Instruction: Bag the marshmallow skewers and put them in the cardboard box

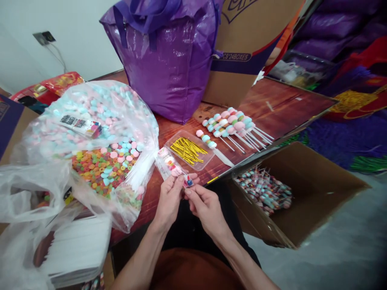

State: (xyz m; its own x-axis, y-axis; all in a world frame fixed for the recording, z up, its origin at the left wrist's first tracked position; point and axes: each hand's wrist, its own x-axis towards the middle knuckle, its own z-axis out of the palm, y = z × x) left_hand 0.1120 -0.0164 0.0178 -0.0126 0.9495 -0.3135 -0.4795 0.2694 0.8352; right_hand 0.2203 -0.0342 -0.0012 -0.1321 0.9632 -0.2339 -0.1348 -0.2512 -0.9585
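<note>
Hands (187, 199) gripping wrapped candy skewer (173, 164) above lap.

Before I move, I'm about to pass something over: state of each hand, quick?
Left hand: closed on the candy packet.
Right hand: fingertips closed by its near end; what they pinch is unclear.

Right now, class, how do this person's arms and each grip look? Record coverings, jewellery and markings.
The left grip and right grip are bare: no glove, ring or marking shows. No sleeve, watch or bracelet shows on the left forearm or right forearm. Rust-brown clothing shows between them.
</note>
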